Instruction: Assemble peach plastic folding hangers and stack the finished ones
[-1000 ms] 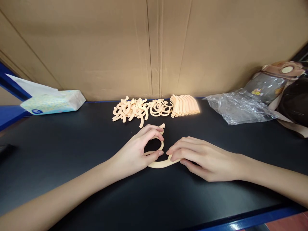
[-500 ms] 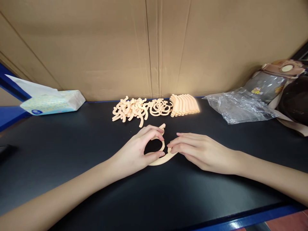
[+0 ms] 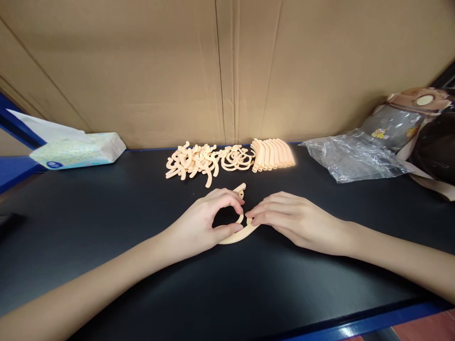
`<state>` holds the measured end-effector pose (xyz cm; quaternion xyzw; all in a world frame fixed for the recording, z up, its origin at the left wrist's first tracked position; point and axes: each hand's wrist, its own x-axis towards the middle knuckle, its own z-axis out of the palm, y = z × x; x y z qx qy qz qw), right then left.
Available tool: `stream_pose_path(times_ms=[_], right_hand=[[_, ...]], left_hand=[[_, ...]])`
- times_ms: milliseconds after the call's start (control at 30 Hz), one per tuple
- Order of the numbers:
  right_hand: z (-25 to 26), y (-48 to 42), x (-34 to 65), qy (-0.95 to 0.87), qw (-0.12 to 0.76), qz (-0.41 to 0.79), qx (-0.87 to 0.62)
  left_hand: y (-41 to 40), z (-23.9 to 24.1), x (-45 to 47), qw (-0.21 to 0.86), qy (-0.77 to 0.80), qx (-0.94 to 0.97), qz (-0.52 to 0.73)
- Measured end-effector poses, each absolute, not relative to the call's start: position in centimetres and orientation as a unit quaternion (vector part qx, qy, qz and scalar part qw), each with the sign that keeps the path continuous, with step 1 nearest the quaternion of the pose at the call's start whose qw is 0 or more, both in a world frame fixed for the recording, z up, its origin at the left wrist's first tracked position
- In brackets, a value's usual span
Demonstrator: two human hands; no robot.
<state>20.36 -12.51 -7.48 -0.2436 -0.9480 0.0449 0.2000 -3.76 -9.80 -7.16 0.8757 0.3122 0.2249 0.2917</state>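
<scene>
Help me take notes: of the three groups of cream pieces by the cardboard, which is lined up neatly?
The rightmost group, nearest the plastic bag: its pieces lie side by side, while the left group and middle group are jumbled.

Curved piece (image 3: 239, 236) — partly hidden, apparently by hands (image 3: 204, 218) (image 3: 305, 221)

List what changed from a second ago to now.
The right hand moved slightly away from the wearer, swinging its end of the curved strip the same way; the fingers of the left hand dipped slightly toward its thumb. Nothing visibly grabbed or released. Unmoved: piled pieces, tissue pack, plastic bag, bottle.
</scene>
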Motion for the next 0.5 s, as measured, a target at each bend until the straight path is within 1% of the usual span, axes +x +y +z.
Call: stream_pose_path(times_ms=[200,500], right_hand=[[-7.37,-12.62,20.29,-0.948,0.204,0.044,-0.241],[-7.52,-12.55,20.15,-0.947,0.204,0.054,-0.241]], left_hand=[[-9.66,-7.25,-3.91,0.325,0.31,0.867,0.216],[-9.6,-7.05,-3.76,0.343,0.304,0.862,0.219]])
